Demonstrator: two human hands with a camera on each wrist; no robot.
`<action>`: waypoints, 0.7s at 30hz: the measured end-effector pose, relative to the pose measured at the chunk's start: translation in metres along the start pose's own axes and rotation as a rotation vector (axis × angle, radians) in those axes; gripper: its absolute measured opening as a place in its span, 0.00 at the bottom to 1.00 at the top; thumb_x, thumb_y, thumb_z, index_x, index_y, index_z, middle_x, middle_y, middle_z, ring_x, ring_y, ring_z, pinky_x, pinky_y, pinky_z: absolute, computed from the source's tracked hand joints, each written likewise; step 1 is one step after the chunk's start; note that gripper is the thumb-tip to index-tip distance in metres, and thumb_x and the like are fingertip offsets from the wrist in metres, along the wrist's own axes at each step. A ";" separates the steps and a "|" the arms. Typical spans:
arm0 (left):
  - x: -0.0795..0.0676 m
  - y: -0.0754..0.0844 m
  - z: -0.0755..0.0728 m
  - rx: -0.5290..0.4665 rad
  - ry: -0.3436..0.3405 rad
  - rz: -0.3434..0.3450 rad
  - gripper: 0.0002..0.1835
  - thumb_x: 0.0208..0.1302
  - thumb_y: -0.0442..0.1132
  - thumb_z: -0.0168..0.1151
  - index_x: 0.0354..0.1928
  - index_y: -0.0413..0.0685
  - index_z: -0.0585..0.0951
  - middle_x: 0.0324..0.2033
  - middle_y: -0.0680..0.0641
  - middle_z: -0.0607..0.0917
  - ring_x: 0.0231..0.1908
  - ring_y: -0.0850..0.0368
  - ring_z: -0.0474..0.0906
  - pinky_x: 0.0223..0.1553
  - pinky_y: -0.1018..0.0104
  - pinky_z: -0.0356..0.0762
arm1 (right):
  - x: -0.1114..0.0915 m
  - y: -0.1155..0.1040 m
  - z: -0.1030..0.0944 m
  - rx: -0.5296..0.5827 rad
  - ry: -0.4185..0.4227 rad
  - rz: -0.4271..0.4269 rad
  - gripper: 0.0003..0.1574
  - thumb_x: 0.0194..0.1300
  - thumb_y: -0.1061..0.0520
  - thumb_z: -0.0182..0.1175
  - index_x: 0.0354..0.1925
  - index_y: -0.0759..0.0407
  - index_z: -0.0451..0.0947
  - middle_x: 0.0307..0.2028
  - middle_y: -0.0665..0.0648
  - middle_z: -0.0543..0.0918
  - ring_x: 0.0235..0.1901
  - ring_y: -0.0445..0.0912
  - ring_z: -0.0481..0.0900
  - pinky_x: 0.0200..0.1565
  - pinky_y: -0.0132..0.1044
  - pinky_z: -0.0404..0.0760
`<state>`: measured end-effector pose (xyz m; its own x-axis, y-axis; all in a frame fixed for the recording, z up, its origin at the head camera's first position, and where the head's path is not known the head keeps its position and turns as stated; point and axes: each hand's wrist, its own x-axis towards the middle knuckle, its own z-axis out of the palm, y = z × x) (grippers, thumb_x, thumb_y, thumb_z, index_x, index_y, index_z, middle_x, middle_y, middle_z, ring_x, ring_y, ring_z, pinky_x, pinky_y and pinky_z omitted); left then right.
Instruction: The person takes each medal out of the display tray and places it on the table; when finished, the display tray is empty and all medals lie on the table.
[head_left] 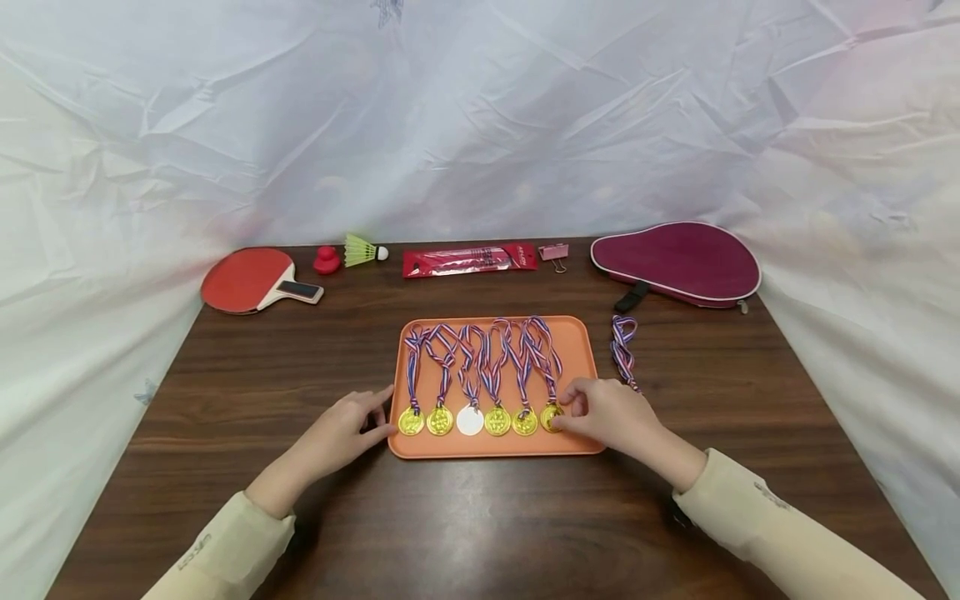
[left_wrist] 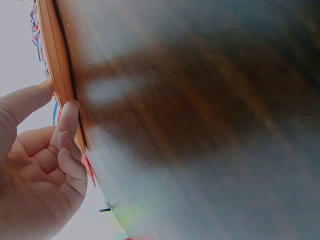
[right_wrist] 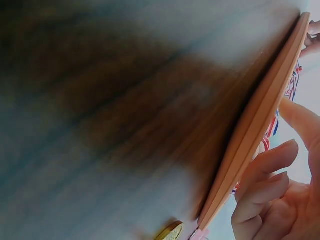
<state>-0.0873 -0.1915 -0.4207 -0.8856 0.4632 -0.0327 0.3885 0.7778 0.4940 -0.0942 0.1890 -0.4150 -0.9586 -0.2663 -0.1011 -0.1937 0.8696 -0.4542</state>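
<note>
On an orange tray (head_left: 495, 450), several medals with striped ribbons lie in a row, their ribbons folded upward. Most discs are gold; a white-looking disc (head_left: 470, 421) sits third from the left. My right hand (head_left: 611, 417) reaches over the tray's right side, thumb and index finger pinching the rightmost gold medal (head_left: 551, 415). At the tray's left edge, my left hand (head_left: 345, 433) touches the rim with thumb and index finger, its other fingers loosely bent. Another striped ribbon (head_left: 623, 346) lies right of the tray; its gold medal (right_wrist: 171, 231) shows in the right wrist view.
Along the back lie a red table tennis bat (head_left: 243, 279), a small red duck (head_left: 326, 260), a yellow shuttlecock (head_left: 362, 251), a red packet (head_left: 470, 260), a pink binder clip (head_left: 553, 252) and a purple bat case (head_left: 682, 262). Pale cloth (head_left: 480, 125) hangs behind the wooden table (head_left: 480, 517).
</note>
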 end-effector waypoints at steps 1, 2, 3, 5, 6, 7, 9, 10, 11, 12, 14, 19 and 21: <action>0.000 0.000 0.000 0.000 -0.001 -0.001 0.32 0.55 0.46 0.64 0.60 0.39 0.68 0.22 0.60 0.71 0.25 0.63 0.65 0.27 0.69 0.65 | 0.001 0.000 0.001 -0.005 -0.003 0.009 0.24 0.41 0.33 0.66 0.29 0.46 0.76 0.18 0.41 0.72 0.18 0.36 0.69 0.20 0.34 0.67; 0.000 0.000 0.000 -0.001 -0.003 -0.003 0.32 0.54 0.46 0.64 0.60 0.39 0.68 0.22 0.60 0.71 0.25 0.63 0.65 0.27 0.69 0.65 | 0.002 -0.001 0.001 -0.013 -0.003 0.015 0.25 0.40 0.32 0.66 0.29 0.46 0.76 0.18 0.41 0.72 0.18 0.36 0.69 0.20 0.34 0.67; 0.000 0.000 0.000 -0.002 -0.005 -0.004 0.33 0.54 0.46 0.64 0.60 0.39 0.68 0.22 0.60 0.71 0.25 0.63 0.65 0.27 0.69 0.65 | 0.002 -0.002 0.002 -0.020 -0.003 0.017 0.26 0.39 0.31 0.66 0.28 0.46 0.76 0.18 0.41 0.72 0.18 0.37 0.69 0.21 0.34 0.67; 0.000 -0.001 0.000 -0.001 -0.006 -0.006 0.33 0.54 0.46 0.64 0.60 0.39 0.68 0.22 0.60 0.71 0.25 0.63 0.65 0.27 0.69 0.65 | 0.004 -0.003 0.003 -0.024 -0.006 0.022 0.27 0.38 0.30 0.66 0.28 0.46 0.75 0.17 0.42 0.72 0.18 0.37 0.68 0.22 0.35 0.67; 0.000 -0.001 0.000 0.000 -0.007 -0.006 0.33 0.54 0.46 0.64 0.60 0.39 0.68 0.22 0.60 0.71 0.25 0.63 0.65 0.27 0.69 0.65 | 0.004 -0.003 0.004 -0.022 -0.008 0.020 0.27 0.37 0.31 0.67 0.27 0.47 0.75 0.17 0.42 0.71 0.18 0.38 0.68 0.22 0.34 0.67; 0.000 -0.001 0.000 0.000 -0.008 -0.008 0.33 0.54 0.46 0.64 0.60 0.39 0.68 0.22 0.60 0.71 0.25 0.63 0.65 0.27 0.70 0.65 | 0.005 -0.004 0.004 -0.023 -0.011 0.021 0.27 0.37 0.31 0.67 0.27 0.47 0.74 0.17 0.42 0.71 0.18 0.38 0.68 0.22 0.34 0.67; 0.001 -0.001 0.000 0.001 -0.010 -0.008 0.33 0.54 0.46 0.64 0.60 0.39 0.68 0.22 0.60 0.71 0.25 0.63 0.65 0.27 0.70 0.65 | 0.005 -0.005 0.005 -0.021 -0.021 0.028 0.27 0.37 0.32 0.68 0.27 0.48 0.74 0.17 0.43 0.71 0.18 0.38 0.68 0.23 0.35 0.67; 0.001 -0.001 0.001 0.002 -0.010 -0.009 0.33 0.54 0.46 0.64 0.60 0.39 0.68 0.22 0.60 0.70 0.25 0.63 0.65 0.27 0.70 0.65 | 0.005 -0.005 0.005 -0.018 -0.025 0.031 0.26 0.37 0.32 0.68 0.26 0.48 0.74 0.17 0.43 0.71 0.18 0.38 0.68 0.23 0.35 0.67; 0.001 -0.002 0.001 0.003 -0.011 -0.009 0.33 0.54 0.46 0.64 0.60 0.39 0.68 0.22 0.60 0.70 0.25 0.63 0.65 0.27 0.70 0.65 | 0.005 -0.006 0.005 -0.017 -0.028 0.033 0.26 0.37 0.33 0.68 0.26 0.48 0.74 0.17 0.43 0.71 0.18 0.38 0.68 0.23 0.35 0.67; 0.001 -0.002 0.001 0.003 -0.011 -0.009 0.33 0.54 0.46 0.64 0.60 0.39 0.68 0.22 0.60 0.70 0.25 0.63 0.65 0.27 0.70 0.65 | 0.005 -0.006 0.005 -0.017 -0.032 0.034 0.25 0.37 0.33 0.69 0.26 0.48 0.74 0.18 0.43 0.71 0.19 0.38 0.68 0.23 0.35 0.67; 0.001 -0.002 0.002 0.005 -0.012 -0.008 0.33 0.54 0.46 0.64 0.60 0.39 0.68 0.22 0.60 0.70 0.25 0.63 0.65 0.27 0.70 0.65 | 0.006 -0.005 0.006 -0.012 -0.037 0.038 0.25 0.38 0.34 0.69 0.25 0.48 0.74 0.18 0.43 0.71 0.19 0.38 0.68 0.23 0.35 0.67; 0.001 -0.004 0.002 0.008 -0.010 -0.010 0.33 0.54 0.47 0.64 0.60 0.40 0.68 0.21 0.60 0.70 0.25 0.63 0.64 0.27 0.69 0.65 | 0.006 -0.004 0.006 0.011 -0.053 0.048 0.24 0.38 0.35 0.69 0.26 0.49 0.74 0.17 0.44 0.72 0.19 0.39 0.69 0.23 0.35 0.67; 0.001 -0.004 0.002 0.010 -0.007 -0.006 0.33 0.54 0.47 0.64 0.60 0.40 0.68 0.21 0.60 0.70 0.25 0.63 0.65 0.28 0.69 0.65 | 0.006 -0.004 0.005 0.018 -0.051 0.048 0.24 0.39 0.35 0.69 0.26 0.49 0.74 0.18 0.44 0.72 0.19 0.39 0.69 0.23 0.35 0.67</action>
<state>-0.0891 -0.1928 -0.4246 -0.8863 0.4613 -0.0420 0.3856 0.7850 0.4848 -0.0980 0.1818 -0.4183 -0.9548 -0.2455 -0.1678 -0.1433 0.8744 -0.4636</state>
